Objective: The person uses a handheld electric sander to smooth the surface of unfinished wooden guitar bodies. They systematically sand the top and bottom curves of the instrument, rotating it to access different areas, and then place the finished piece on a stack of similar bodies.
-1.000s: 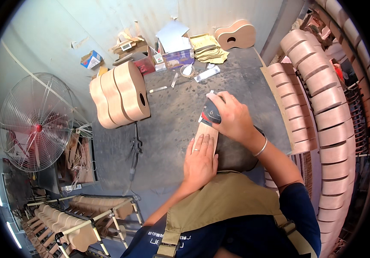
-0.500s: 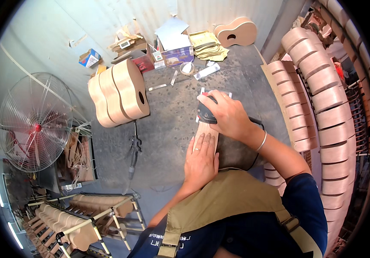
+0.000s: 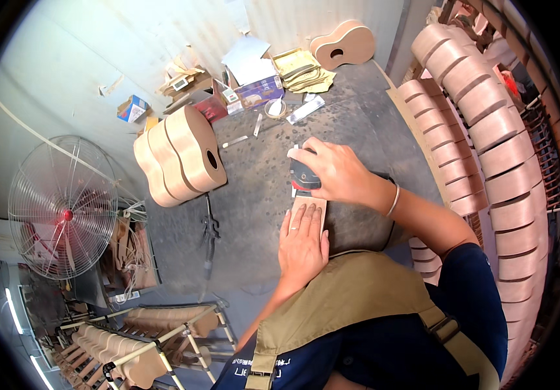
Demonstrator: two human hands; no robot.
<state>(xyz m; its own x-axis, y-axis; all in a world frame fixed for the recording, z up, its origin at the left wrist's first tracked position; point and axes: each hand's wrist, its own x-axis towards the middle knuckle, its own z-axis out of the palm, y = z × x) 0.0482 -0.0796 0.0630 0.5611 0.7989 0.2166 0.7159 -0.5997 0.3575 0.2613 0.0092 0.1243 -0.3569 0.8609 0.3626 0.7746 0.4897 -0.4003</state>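
Observation:
My right hand (image 3: 335, 172) grips a dark hand sander (image 3: 303, 177) from above and presses it on the far end of a small pale wooden piece (image 3: 309, 205). My left hand (image 3: 303, 244) lies flat on the near part of that wooden piece, fingers together, a ring on one finger. The piece rests on a dark padded block (image 3: 358, 227) in front of my apron. A bracelet circles my right wrist.
Three unfinished guitar bodies (image 3: 182, 159) stand on edge at the left of the grey bench. Another guitar body (image 3: 345, 42) leans at the back wall near papers and small boxes (image 3: 257, 84). Stacked curved wooden sides (image 3: 488, 130) fill the right. A floor fan (image 3: 62, 208) stands at left.
My right hand has slid the sander a little away from me and to the left along the wooden piece. My left hand stays put.

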